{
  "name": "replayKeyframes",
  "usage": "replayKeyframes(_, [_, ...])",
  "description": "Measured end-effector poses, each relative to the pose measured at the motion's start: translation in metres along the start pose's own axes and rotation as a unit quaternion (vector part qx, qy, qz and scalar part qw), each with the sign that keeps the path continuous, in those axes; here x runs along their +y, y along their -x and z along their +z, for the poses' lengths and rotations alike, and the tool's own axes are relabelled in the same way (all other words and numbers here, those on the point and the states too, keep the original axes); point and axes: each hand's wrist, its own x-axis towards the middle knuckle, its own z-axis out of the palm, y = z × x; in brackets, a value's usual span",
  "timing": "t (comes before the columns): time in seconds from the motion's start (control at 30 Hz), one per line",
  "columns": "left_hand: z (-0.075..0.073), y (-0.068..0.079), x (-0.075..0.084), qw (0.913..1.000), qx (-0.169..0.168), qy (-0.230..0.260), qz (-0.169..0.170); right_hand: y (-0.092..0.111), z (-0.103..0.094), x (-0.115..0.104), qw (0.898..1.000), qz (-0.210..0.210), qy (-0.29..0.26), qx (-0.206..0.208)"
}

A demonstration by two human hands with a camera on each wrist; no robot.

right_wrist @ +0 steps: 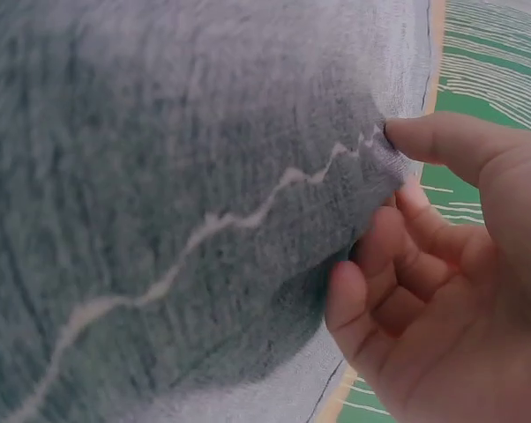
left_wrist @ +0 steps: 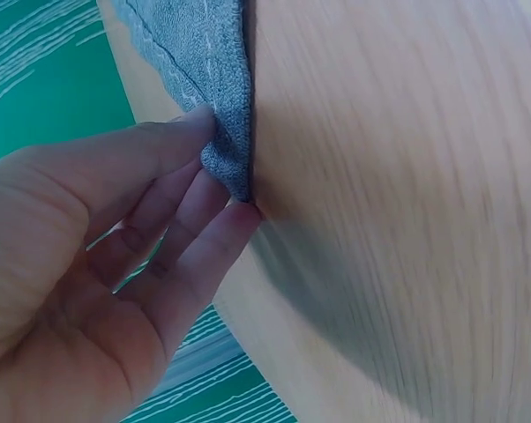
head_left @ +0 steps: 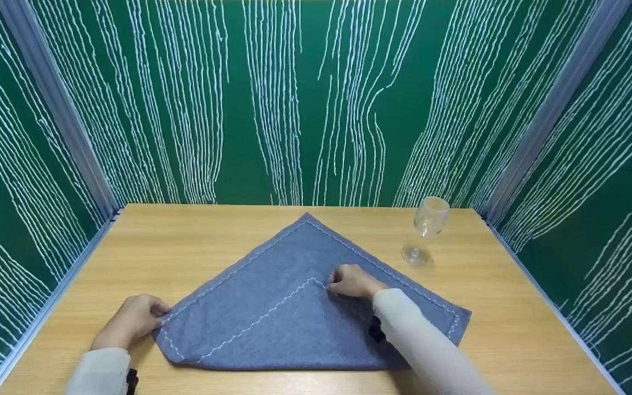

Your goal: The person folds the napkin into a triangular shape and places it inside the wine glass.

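Note:
A grey-blue cloth (head_left: 250, 296) with wavy white stitching along its edges lies folded over itself, one corner pointing to the far side. My left hand (head_left: 132, 319) is at its left end, and in the left wrist view the thumb and fingers pinch the folded edge (left_wrist: 228, 115). Over the middle of the cloth, my right hand (head_left: 353, 281) pinches the upper layer near the peak of its stitched line. Seen from the right wrist, that layer (right_wrist: 204, 185) is lifted and stretches away from the thumb and fingertips.
An upright stemmed glass (head_left: 431, 216) stands on the wooden table (head_left: 184, 236) at the back right, beyond the cloth. Green panels (head_left: 327, 109) with white wavy lines enclose the table at the back and both sides, joined by grey posts (head_left: 61, 104).

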Motion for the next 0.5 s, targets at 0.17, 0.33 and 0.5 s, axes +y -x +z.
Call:
replayKeyframes(0.17, [0.0,0.0,0.001,1.0,0.003,-0.006,0.004,-0.006,-0.006,-0.001,1.0,-0.015,0.006,0.023])
replayKeyframes(0.33, [0.001,0.0,0.001,1.0,0.007,-0.005,0.003,-0.015,-0.009,-0.006,0.991,-0.037,0.009,0.129])
replayKeyframes(0.5, [0.001,-0.001,0.0,1.0,0.007,-0.007,0.0,-0.024,-0.01,-0.012,0.979,-0.007,0.006,0.202])
